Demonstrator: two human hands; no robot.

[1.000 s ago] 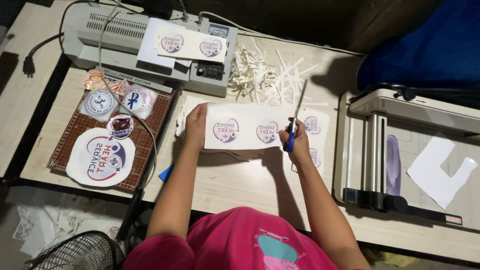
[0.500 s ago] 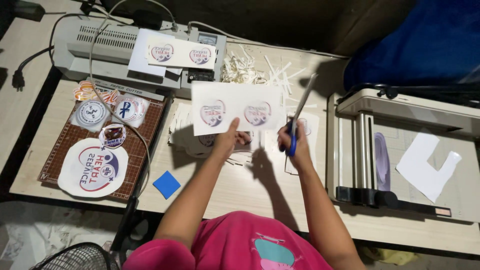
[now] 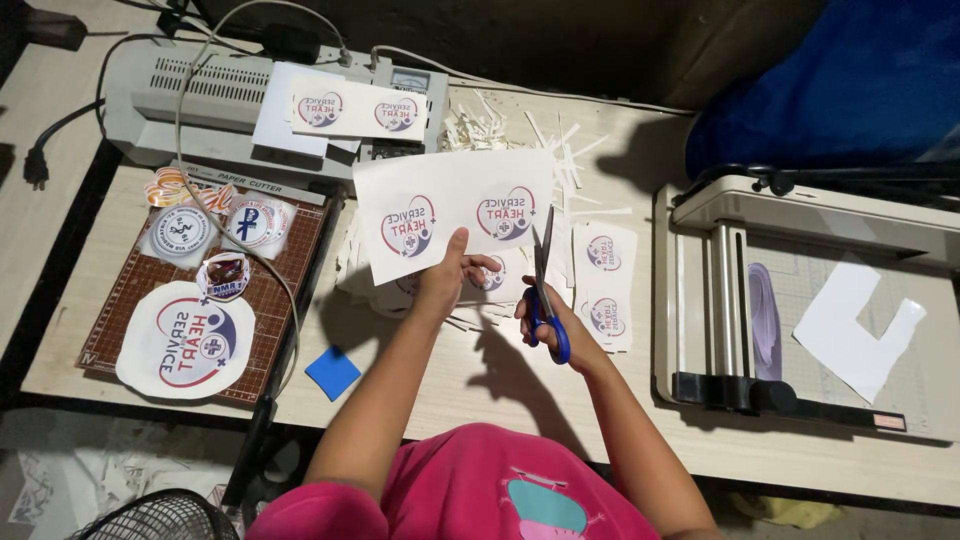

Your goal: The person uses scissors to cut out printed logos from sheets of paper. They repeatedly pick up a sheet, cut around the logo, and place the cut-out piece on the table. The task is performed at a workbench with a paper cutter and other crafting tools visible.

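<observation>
The left hand point(image 3: 442, 283) pinches the printed sheet point(image 3: 452, 222) from below, right hand point(image 3: 545, 318) gripping blue-handled scissors point(image 3: 545, 285) beside it.

We log: white sheet point(image 3: 450, 215) w/ red-blue round logos; blue-handled scissors point(image 3: 545, 300); blue square point(image 3: 332, 373); brown gridded mat point(image 3: 290, 250); pink shirt point(image 3: 480, 485).

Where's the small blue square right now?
In the head view, the blue square lies flat on the table, left of the person's left forearm, just off the brown cutting mat's lower right corner.

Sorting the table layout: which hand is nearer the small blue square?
Left. The left hand holds the printed sheet just up-right of the blue square; the right hand, with scissors, is farther right.
</observation>
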